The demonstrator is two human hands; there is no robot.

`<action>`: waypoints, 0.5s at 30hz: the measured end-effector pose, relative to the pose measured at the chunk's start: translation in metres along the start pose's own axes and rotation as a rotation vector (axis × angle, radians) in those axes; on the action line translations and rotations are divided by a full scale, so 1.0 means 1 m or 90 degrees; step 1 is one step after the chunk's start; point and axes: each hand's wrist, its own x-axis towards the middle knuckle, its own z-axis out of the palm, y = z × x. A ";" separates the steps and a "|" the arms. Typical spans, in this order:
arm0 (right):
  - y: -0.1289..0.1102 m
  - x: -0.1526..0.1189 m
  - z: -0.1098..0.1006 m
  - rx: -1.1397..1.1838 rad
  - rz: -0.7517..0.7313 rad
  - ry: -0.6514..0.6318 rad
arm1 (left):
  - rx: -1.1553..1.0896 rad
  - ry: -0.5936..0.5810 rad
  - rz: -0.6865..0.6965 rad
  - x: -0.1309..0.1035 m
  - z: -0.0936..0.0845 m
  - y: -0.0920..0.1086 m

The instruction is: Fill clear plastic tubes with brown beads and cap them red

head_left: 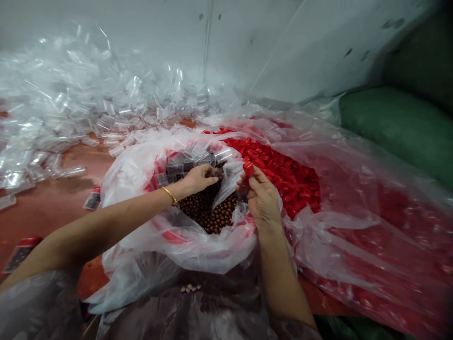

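A plastic-lined basin (212, 257) holds many small brown balls (215, 215), with clear plastic containers (182, 163) on its far left side. Over the balls is my left hand (201, 179), fingers curled around something dark or clear that I cannot make out. My right hand (262, 196) pinches a red cap (248, 168) above the basin's right side. A flap of white plastic (228, 182) lies between the hands. Beyond my right hand, an open bag holds a heap of red caps (283, 170).
Clear containers (71, 108) are piled at the back left against a pale wall (170, 38). Two filled, red-capped containers lie left, one nearer (23, 252) and one farther (93, 199). A green sack (399, 132) stands at the right. Small pale pieces (190, 288) rest on my lap.
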 end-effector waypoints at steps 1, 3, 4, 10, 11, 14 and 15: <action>0.000 0.000 0.000 -0.007 -0.005 -0.003 | -0.059 0.002 -0.001 -0.005 -0.004 0.001; -0.001 -0.001 0.002 -0.024 -0.013 -0.009 | -0.162 -0.023 -0.013 -0.019 -0.012 0.005; -0.001 -0.001 0.003 -0.032 -0.012 -0.016 | -0.216 -0.046 -0.021 -0.027 -0.016 0.008; 0.000 -0.007 0.017 -0.084 0.002 -0.099 | -0.391 -0.142 -0.100 -0.074 -0.029 0.022; -0.002 -0.009 0.020 -0.099 -0.011 -0.106 | -0.394 -0.148 -0.097 -0.080 -0.029 0.022; -0.008 -0.016 0.032 -0.172 -0.035 -0.171 | -0.395 -0.136 -0.069 -0.090 -0.027 0.018; -0.010 -0.017 0.036 -0.204 -0.040 -0.204 | -0.392 -0.131 -0.062 -0.092 -0.026 0.016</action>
